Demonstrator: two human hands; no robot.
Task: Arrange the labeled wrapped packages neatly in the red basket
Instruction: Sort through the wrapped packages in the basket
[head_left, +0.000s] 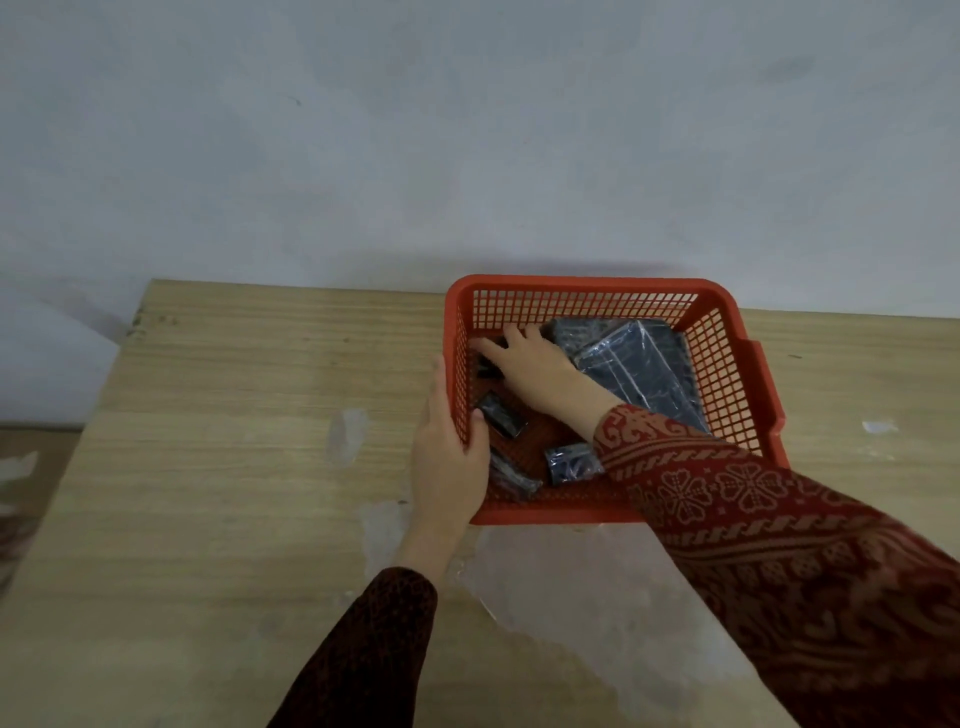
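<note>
My left hand (449, 457) grips the red basket (727, 332) wall; my right hand (535, 364) (fingers spread) reaches over small dark packages (501, 415).

Right hand (530, 364) fingertips hide small dark package at basket's (571, 287) far left corner; grip unclear. Right sleeve (779, 519) covers basket's near right corner. Package labels unreadable. Both sleeves cut off at bottom edge.

Red basket (727, 364), dark packages (644, 374) — sleeve (779, 519) maroon, floral-patterned — pale woodgrain table (234, 415)
</note>
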